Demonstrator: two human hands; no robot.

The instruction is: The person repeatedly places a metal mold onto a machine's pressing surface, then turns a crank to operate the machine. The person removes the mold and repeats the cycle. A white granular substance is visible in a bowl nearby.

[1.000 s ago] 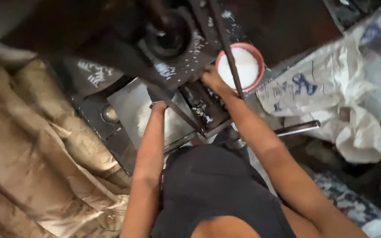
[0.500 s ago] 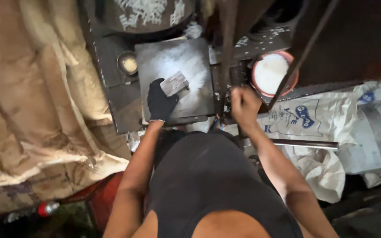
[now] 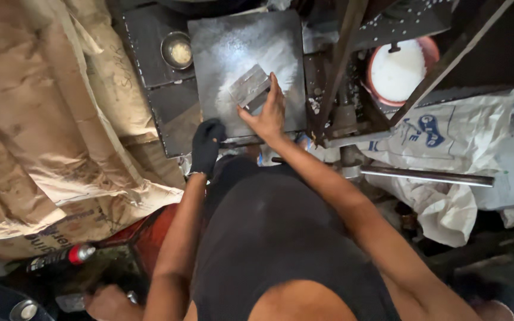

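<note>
Greys, browns and one rim of red under my hands.

My left hand wears a black glove; my right hand is bare on a dull silver metal block. The dark grey plate is dusted white. The bowl is red-rimmed, filled with white powder. Brown paper sacks show faint dark lettering; the white sack carries blue print. My top is black.
</note>
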